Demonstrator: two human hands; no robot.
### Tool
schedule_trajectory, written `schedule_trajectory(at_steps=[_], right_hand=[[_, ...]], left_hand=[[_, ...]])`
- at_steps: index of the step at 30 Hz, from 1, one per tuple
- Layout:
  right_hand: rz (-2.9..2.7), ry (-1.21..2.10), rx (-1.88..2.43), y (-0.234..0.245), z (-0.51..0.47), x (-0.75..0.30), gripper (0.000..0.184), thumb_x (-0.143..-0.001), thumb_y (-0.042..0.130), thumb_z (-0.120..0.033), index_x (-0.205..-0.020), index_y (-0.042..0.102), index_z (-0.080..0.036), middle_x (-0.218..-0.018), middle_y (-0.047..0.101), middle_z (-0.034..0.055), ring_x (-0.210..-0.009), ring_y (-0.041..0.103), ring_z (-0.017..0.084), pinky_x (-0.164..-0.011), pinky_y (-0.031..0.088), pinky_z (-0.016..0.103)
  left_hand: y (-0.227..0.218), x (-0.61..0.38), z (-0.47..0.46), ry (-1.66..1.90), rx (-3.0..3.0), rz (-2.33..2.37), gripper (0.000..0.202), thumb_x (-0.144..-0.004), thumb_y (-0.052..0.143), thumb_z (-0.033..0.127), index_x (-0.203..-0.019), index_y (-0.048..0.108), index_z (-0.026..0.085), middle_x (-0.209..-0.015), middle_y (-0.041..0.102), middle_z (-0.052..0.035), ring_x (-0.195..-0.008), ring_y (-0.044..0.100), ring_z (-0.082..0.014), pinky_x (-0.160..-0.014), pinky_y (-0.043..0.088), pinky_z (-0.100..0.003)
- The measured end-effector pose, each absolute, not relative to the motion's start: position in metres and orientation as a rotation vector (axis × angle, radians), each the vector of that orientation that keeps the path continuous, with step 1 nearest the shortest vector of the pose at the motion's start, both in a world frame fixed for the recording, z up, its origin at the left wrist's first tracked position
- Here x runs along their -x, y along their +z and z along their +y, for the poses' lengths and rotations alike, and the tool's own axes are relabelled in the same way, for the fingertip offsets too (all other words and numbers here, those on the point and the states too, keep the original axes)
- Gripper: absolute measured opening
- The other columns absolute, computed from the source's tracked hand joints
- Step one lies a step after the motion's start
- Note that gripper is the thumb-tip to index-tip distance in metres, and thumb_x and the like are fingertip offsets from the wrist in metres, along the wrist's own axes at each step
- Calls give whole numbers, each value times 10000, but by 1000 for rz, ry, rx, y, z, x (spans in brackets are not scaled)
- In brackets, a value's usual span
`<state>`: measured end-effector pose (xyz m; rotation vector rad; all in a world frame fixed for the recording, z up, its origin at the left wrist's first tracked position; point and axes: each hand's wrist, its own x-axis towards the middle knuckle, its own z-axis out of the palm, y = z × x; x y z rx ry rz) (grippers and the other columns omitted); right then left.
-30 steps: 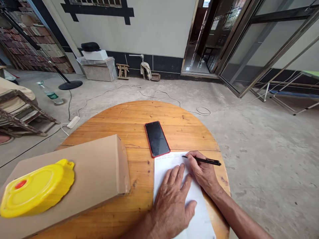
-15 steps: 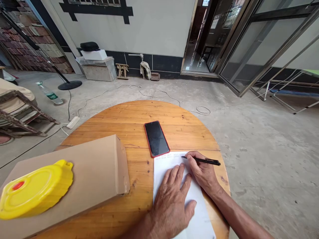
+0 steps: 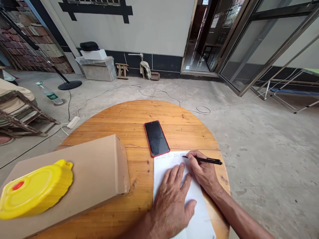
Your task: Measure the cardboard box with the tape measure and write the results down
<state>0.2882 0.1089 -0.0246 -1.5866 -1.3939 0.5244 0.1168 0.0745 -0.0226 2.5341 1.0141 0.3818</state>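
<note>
A white sheet of paper (image 3: 164, 167) lies at the near right of a round wooden table (image 3: 139, 116), with small handwriting along its top edge. My left hand (image 3: 173, 199) rests flat on the sheet, fingers spread, holding nothing. My right hand (image 3: 204, 171) grips a black pen (image 3: 204, 160), whose tip touches the paper's upper right part. A black phone in a red case (image 3: 156, 138) lies screen-up just beyond the paper's top edge.
A long cardboard box (image 3: 99, 169) lies on the table's left side with a yellow round lid (image 3: 35, 189) on top. White cables (image 3: 154, 94), a power strip (image 3: 73, 122) and a plastic bottle (image 3: 50, 93) lie on the concrete floor. An open doorway (image 3: 201, 36) is beyond.
The pen and my right hand have shifted very slightly on the paper's top line. My left hand has stayed flat in place.
</note>
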Motion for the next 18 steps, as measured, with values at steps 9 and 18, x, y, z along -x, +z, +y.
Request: schedule_trajectory(at_steps=[9,18], right_hand=[[-1270,589,1587,-27,108,-290,204,-889,541,-359,-808,643,-201,-608,581,-10,-490,495,142,-471,404,271],[-1278,620,1575,-26,109,-289,205,-892,542,-357,-808,638,-197,-635,573,-8,-491,464,131,-481,397,270]], left_hand=[[-22,-117,76,394,-2549,1017,615,-938,448,541,-1450,382,207,-1583,247,-130,-1461,201,-280,-1172,261,-505],[-23,-117,74,389,-2552,1024,613,-939,443,546,-1448,385,209,-1586,239,-127,-1462,198,-282,-1175,255,-502]])
